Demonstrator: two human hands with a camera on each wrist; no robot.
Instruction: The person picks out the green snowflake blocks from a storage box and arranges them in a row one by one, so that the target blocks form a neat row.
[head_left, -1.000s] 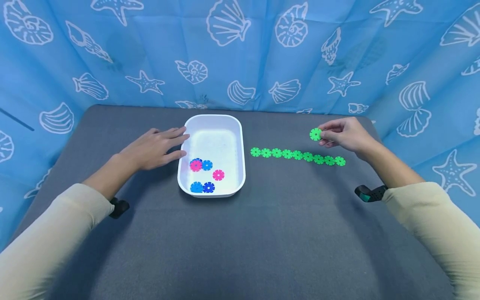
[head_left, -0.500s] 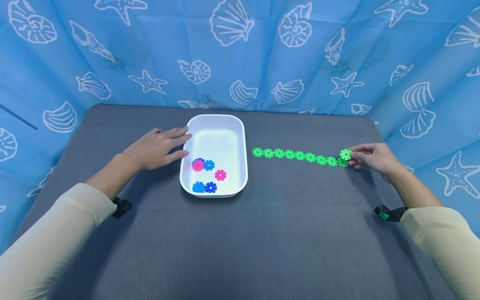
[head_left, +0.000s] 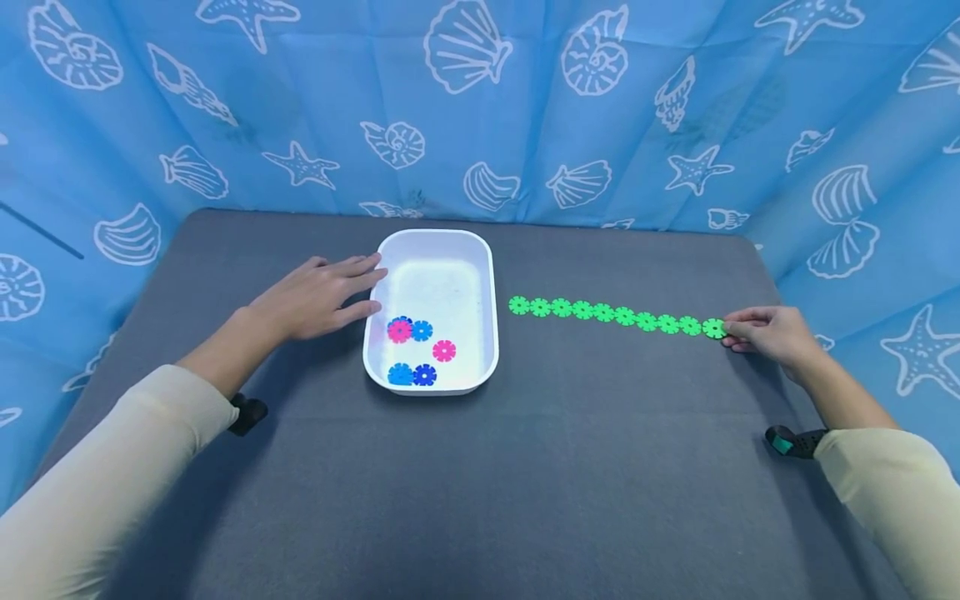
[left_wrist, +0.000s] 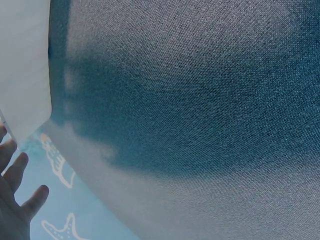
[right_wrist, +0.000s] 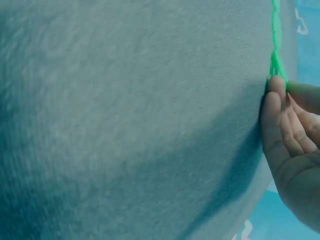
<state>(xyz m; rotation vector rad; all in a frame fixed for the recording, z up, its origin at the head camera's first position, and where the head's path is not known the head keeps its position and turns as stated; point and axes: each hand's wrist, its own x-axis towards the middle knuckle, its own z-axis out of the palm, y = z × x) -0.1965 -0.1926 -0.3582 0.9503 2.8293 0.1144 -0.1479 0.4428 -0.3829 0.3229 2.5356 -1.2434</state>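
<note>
A row of green notched snowflake discs (head_left: 603, 312) lies across the table, right of a white plastic tray (head_left: 496, 317). At the row's right end my right hand (head_left: 772, 333) pinches a green snowflake disc (head_left: 714, 328) between thumb and fingers. In the right wrist view that disc (right_wrist: 280, 69) slants up from the fingertips, close to its neighbour; whether the two overlap or only touch, I cannot tell. My left hand (head_left: 311, 300) rests with spread fingers at the tray's left rim. The left wrist view catches part of the left hand (left_wrist: 17, 200) beside the tray (left_wrist: 25, 65).
Inside the tray lie several pink snowflake discs (head_left: 444, 351) and blue snowflake discs (head_left: 424, 375), toward its near end. A dark grey cloth (head_left: 525, 483) covers the table. Behind it hangs a blue curtain (head_left: 517, 100) with white shell prints.
My right hand has carried the green disc rightward and down, from above the row to its right end. The left hand stays at the tray rim. The head view has shifted slightly.
</note>
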